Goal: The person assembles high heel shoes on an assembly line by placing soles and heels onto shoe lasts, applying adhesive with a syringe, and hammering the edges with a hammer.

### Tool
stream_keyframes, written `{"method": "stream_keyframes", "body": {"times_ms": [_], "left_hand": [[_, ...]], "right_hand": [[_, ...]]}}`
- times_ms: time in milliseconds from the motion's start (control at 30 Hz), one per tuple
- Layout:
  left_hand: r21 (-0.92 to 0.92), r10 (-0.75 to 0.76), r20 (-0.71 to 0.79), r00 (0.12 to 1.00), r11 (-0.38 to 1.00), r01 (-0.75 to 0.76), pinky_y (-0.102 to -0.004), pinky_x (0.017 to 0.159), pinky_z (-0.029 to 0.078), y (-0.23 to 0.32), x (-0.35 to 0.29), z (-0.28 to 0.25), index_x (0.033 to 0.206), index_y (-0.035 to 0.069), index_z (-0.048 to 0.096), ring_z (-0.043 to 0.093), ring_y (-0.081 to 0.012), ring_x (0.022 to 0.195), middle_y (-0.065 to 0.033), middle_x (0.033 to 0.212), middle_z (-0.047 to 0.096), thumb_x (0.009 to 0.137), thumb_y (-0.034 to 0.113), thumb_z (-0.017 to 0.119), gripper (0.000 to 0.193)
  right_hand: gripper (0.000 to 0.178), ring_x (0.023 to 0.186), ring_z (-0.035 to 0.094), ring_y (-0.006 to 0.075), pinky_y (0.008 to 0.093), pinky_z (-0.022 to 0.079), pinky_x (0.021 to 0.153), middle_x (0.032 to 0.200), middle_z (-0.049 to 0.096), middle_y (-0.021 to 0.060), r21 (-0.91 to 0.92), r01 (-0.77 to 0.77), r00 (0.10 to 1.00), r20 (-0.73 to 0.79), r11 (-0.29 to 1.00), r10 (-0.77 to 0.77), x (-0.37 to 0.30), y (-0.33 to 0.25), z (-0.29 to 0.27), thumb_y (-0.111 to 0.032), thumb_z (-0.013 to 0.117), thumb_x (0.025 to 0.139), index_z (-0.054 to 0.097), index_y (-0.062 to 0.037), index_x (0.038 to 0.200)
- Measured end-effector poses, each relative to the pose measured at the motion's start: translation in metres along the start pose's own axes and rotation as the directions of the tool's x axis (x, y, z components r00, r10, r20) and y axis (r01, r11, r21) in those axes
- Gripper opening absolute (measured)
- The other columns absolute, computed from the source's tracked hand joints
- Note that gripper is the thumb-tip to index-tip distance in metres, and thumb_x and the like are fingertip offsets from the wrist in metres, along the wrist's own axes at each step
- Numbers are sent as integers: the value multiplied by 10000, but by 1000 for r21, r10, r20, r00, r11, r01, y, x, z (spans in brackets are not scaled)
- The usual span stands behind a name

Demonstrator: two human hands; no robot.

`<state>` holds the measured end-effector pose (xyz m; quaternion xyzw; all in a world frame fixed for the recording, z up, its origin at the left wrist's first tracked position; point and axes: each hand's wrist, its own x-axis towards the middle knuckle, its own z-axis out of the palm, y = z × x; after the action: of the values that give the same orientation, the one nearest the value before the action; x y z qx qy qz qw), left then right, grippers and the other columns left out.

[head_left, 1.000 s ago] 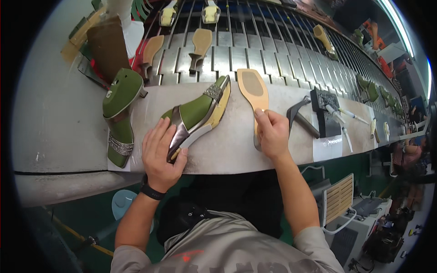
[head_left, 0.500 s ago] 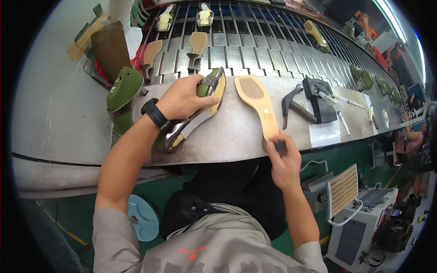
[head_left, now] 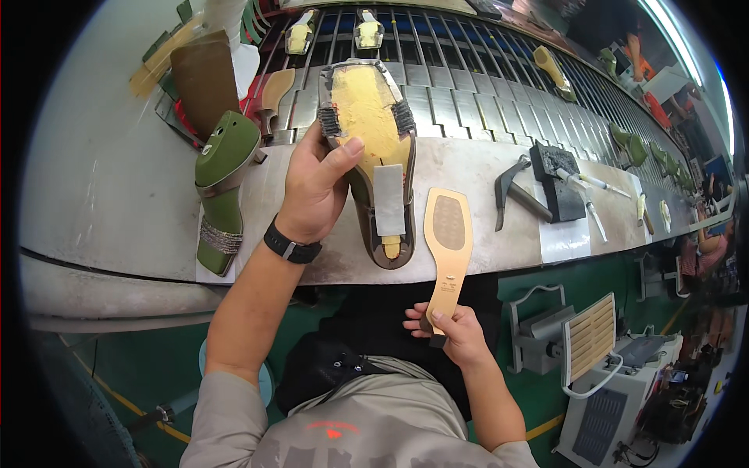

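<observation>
My left hand [head_left: 316, 175] grips a shoe upper on its last [head_left: 363, 101], its yellowish underside turned up toward me. A grey strip [head_left: 388, 199] runs lengthwise along the narrower part of that underside, and dark ribbed strap ends fold over both sides. In my right hand [head_left: 456, 331], pinched near its dark heel end, is a tan shoe sole [head_left: 449, 249] with a brown patterned patch at the wide end. The sole is tilted over the bench's front edge, apart from the lasted upper. Left of my left hand stands a green heeled sandal [head_left: 226, 156] with a glittery strap.
A hammer [head_left: 519, 195] lies beside a black block [head_left: 558, 175] on the metal bench [head_left: 491, 152]. Glue syringes [head_left: 597, 221] are scattered near it. Behind runs a roller conveyor [head_left: 468, 66] carrying lasted shoes [head_left: 369, 33] and another sole [head_left: 277, 90]. Co-workers stand at the far right.
My left hand has turned the lasted upper so its underside faces up. My right hand has lifted the sole off the bench, flipped it over and drawn it toward me.
</observation>
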<state>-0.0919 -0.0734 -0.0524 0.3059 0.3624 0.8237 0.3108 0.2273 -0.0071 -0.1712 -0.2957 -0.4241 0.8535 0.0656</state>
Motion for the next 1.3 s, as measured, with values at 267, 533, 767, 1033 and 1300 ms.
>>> {"method": "stream_keyframes", "body": {"times_ms": [267, 533, 767, 1033, 1300], "left_hand": [[-84, 9, -83, 997, 996, -16, -380, 1151, 442, -3, 2, -12, 1435, -33, 530, 624, -207, 1269, -125, 1363, 663, 1035, 140, 706, 470], [-84, 13, -113, 993, 996, -23, -382, 1120, 475, -3, -2, -10, 1424, -38, 538, 649, -211, 1240, -125, 1354, 676, 1049, 146, 701, 448], [-128, -65, 63, 996, 989, 73, -401, 1110, 507, 5, 2, -2, 1408, -36, 562, 675, -234, 1228, -144, 1349, 689, 1080, 190, 656, 409], [52, -161, -124, 979, 984, 169, -360, 909, 617, 8, 71, -17, 1203, -18, 661, 750, -199, 1010, -109, 1114, 754, 1076, 185, 655, 240], [159, -49, 176, 983, 987, 21, -524, 1038, 601, 51, 21, 37, 1519, -14, 449, 711, -403, 1223, -313, 1335, 675, 1093, 261, 640, 541]], "right_hand": [[356, 1063, 780, 349, 442, 653, 924, 1190, 757, 243, -64, 49, 986, -159, 997, -59, -6, -2, 21, -192, 636, 1106, 672, 112, 1289], [343, 1123, 761, 373, 456, 627, 994, 1203, 755, 259, -15, 106, 975, -193, 994, -107, -34, 8, 33, -156, 640, 1095, 672, 126, 1288], [398, 1190, 730, 377, 506, 610, 1033, 1282, 710, 277, 75, 190, 979, -93, 979, -183, -19, -4, 15, -61, 664, 1028, 590, 115, 1377], [280, 962, 796, 333, 445, 670, 881, 1100, 773, 245, -214, 420, 880, -142, 882, -454, -14, -50, 43, -79, 709, 1022, 683, 118, 1218], [232, 725, 781, 213, 306, 611, 613, 923, 800, 192, -319, 661, 746, 188, 679, -638, -29, -101, 91, -52, 616, 1046, 734, 132, 1126]]}}
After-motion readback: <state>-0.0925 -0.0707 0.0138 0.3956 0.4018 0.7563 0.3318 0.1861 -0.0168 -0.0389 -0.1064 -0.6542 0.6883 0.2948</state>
